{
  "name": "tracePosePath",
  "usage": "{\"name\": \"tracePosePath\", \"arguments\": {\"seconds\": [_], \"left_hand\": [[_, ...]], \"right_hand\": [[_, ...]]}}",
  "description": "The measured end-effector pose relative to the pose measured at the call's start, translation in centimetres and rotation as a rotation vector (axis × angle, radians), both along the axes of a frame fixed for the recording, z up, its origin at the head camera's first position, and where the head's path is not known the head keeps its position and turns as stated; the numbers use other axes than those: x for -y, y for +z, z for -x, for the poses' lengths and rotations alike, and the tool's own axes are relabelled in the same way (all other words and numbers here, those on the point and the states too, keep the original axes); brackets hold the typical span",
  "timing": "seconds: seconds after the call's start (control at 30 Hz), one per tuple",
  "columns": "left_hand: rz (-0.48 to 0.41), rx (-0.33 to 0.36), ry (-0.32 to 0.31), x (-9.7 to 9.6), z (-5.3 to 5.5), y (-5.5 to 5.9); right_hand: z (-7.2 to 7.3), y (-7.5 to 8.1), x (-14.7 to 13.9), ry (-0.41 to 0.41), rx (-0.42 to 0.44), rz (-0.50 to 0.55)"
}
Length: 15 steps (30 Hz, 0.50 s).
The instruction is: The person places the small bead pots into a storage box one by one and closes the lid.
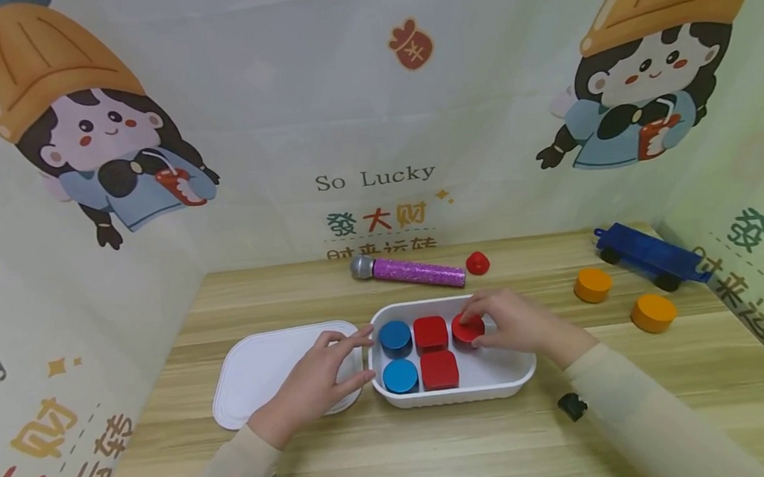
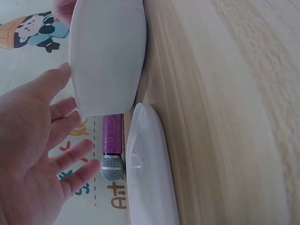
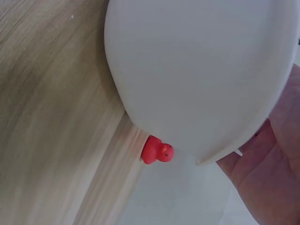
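Note:
A white container (image 1: 458,396) stands on the table. Inside are two blue round blocks (image 1: 400,377), two red rounded-square blocks (image 1: 439,369) and a red round block (image 1: 465,334) in the back row. My right hand (image 1: 517,323) reaches over the container's right side and pinches the red round block between thumb and fingers. At the container's left end, my left hand (image 1: 316,384) touches the rim with spread fingers and holds nothing. The container's wall (image 3: 197,70) hides the right fingertips in the right wrist view. A white lid (image 1: 261,371) lies flat beneath the left hand.
Behind the container lie a purple microphone (image 1: 418,271) and a small red duck (image 3: 157,151). Two orange round blocks (image 1: 653,313) and a blue wheeled toy (image 1: 652,253) are at the right. Printed cloth walls (image 1: 267,143) enclose the table.

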<state>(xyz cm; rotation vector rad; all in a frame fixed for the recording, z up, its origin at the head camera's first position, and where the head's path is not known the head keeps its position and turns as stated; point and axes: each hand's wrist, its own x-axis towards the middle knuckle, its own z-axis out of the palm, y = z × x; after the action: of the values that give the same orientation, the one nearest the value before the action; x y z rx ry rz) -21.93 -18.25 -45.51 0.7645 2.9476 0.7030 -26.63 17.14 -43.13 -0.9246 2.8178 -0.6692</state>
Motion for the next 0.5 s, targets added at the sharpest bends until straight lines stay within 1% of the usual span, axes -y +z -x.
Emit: {"name": "tracePosePath", "arguments": {"seconds": [0.3, 0.5], "left_hand": [[0.007, -0.007, -0.001, -0.03, 0.04, 0.16], [0.007, -0.005, 0.004, -0.04, 0.1, 0.04]], "right_hand": [[0.43, -0.68, 0.09, 0.001, 0.023, 0.01], [0.29, -0.57, 0.12, 0.001, 0.033, 0.009]]}}
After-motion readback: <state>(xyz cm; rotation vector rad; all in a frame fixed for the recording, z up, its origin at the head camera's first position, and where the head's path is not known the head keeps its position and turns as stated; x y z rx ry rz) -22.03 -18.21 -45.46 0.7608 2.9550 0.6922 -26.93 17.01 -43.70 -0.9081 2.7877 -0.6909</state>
